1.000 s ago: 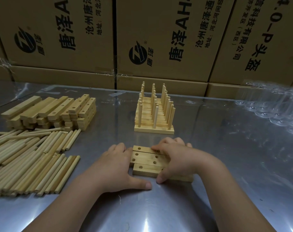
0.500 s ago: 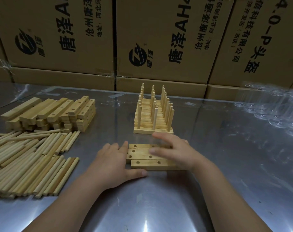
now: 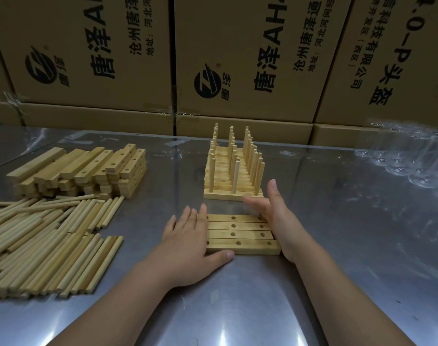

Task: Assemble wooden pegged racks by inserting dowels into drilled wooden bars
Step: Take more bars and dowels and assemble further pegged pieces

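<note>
Several drilled wooden bars [image 3: 240,233] lie side by side on the metal table, holes facing up. My left hand [image 3: 188,240] presses flat against their left ends, with its thumb along the front bar. My right hand [image 3: 275,216] stands on edge with straight fingers against their right ends. Behind the bars stand the finished pegged racks [image 3: 234,168], packed in a row with dowels upright. Loose dowels [image 3: 48,245] lie in a heap at the left, and a stack of spare drilled bars [image 3: 88,168] sits behind them.
Printed cardboard boxes [image 3: 237,58] wall off the back of the metal table [image 3: 337,245]. Clear bubble wrap [image 3: 412,158] lies at the right edge.
My right hand lifted off the top of the bars and moved to their right ends. The bars, skewed before, now lie squared together in a flat row between both hands.
</note>
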